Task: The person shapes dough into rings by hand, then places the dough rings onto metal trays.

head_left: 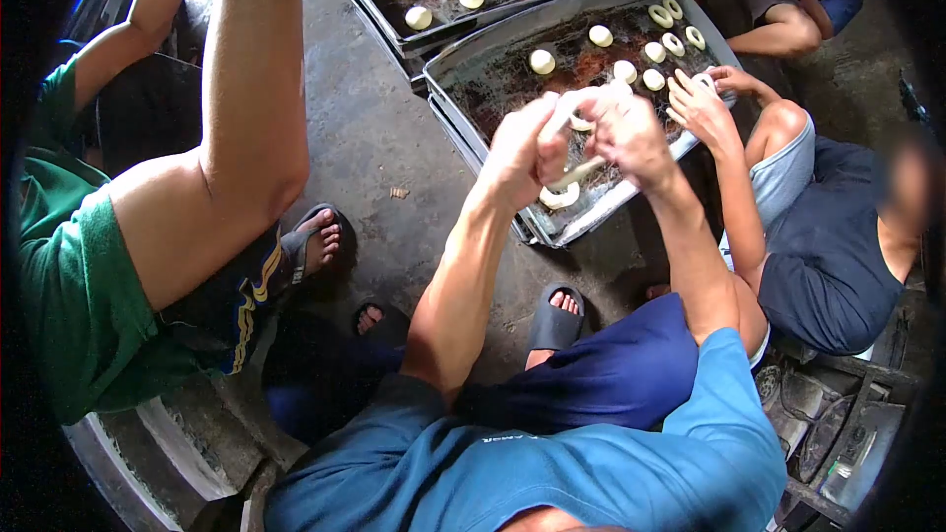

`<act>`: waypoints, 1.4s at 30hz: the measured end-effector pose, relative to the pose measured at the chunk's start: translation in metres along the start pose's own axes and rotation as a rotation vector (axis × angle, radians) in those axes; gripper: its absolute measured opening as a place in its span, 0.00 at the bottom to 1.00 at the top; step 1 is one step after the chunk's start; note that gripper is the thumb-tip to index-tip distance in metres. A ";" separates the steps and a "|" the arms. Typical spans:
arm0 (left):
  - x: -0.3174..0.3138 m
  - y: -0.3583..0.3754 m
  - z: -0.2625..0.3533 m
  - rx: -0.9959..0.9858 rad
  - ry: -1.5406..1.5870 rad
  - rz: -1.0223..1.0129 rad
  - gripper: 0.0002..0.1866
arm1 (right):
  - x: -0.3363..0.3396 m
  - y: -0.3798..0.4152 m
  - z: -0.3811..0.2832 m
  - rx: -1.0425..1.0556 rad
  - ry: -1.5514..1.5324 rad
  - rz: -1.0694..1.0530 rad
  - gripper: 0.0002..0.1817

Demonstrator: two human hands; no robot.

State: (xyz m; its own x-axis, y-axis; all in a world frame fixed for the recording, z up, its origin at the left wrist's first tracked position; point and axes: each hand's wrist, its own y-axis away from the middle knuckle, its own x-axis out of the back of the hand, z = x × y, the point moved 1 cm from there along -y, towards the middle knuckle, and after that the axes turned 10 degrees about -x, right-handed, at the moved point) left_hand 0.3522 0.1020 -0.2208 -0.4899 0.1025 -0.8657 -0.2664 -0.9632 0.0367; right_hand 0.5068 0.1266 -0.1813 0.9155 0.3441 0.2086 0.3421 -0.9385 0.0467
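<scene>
A dough ring is stretched between my two hands above the near end of a dark baking tray. My left hand is closed round its left side. On its right side, my right hand has its fingers curled round the dough, slightly blurred. Just below them, another dough ring lies in the tray's near corner. Round dough balls sit farther up the tray, and several shaped rings lie at its right side. My hands partly hide a dough piece beneath them.
A second stacked tray with many dough balls stands behind. At right, a co-worker's hands handle dough over the same tray. Another person's bent leg is close on my left. Someone else sits at the far right.
</scene>
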 end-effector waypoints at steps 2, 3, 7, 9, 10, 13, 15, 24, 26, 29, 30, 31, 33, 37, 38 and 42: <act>-0.009 0.000 -0.004 0.079 -0.262 -0.155 0.18 | -0.002 0.002 -0.020 -0.256 -0.135 -0.021 0.16; -0.006 -0.004 0.001 -0.134 -0.353 -0.154 0.18 | -0.010 0.006 -0.017 -0.178 0.020 -0.015 0.17; 0.028 -0.008 0.006 -0.292 -0.075 -0.129 0.16 | -0.010 0.011 -0.008 -0.209 0.104 -0.030 0.16; 0.021 -0.008 -0.004 -0.295 -0.019 -0.131 0.16 | -0.007 0.000 -0.037 -0.122 -0.171 -0.001 0.13; 0.013 -0.011 -0.001 -0.295 0.010 -0.128 0.17 | -0.005 -0.004 -0.031 -0.113 -0.340 0.002 0.13; 0.026 -0.017 0.020 -0.464 0.085 -0.165 0.18 | -0.013 0.013 -0.022 -0.319 -0.033 -0.103 0.11; 0.030 -0.018 0.006 -0.380 0.117 -0.155 0.17 | 0.006 0.005 -0.020 -0.210 -0.072 0.049 0.09; 0.060 -0.033 -0.010 -0.306 -0.537 0.094 0.24 | 0.077 -0.018 0.062 -0.460 0.515 0.105 0.16; 0.051 -0.034 -0.004 -0.366 -0.522 0.143 0.20 | 0.102 -0.024 0.104 -0.523 0.379 0.134 0.19; 0.056 -0.036 -0.003 -0.409 -0.453 0.167 0.16 | 0.127 -0.027 0.156 -0.696 0.129 0.180 0.23; 0.058 -0.036 -0.005 -0.416 -0.458 0.172 0.15 | 0.131 -0.025 0.168 -0.752 0.051 0.208 0.23; 0.059 -0.037 -0.007 -0.413 -0.461 0.170 0.15 | 0.135 -0.023 0.175 -0.776 0.046 0.194 0.23; 0.063 -0.040 -0.010 -0.382 -0.484 0.263 0.14 | 0.161 -0.028 0.213 -0.696 0.343 0.210 0.25; 0.076 -0.044 -0.008 -0.387 -0.547 0.297 0.14 | 0.157 -0.026 0.169 -0.797 0.734 0.126 0.23; 0.079 -0.044 -0.004 -0.392 -0.556 0.298 0.14 | 0.149 -0.030 0.150 -0.870 0.910 0.105 0.20; 0.088 -0.051 0.003 -0.450 -0.570 0.356 0.14 | 0.122 -0.063 0.154 -0.322 0.926 0.274 0.18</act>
State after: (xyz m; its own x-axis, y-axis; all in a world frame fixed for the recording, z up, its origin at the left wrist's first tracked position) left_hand 0.3203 0.1608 -0.2974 -0.8628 -0.2351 -0.4476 0.2853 -0.9573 -0.0471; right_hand 0.6298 0.2317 -0.3096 0.3837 0.0868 0.9194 -0.0530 -0.9919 0.1158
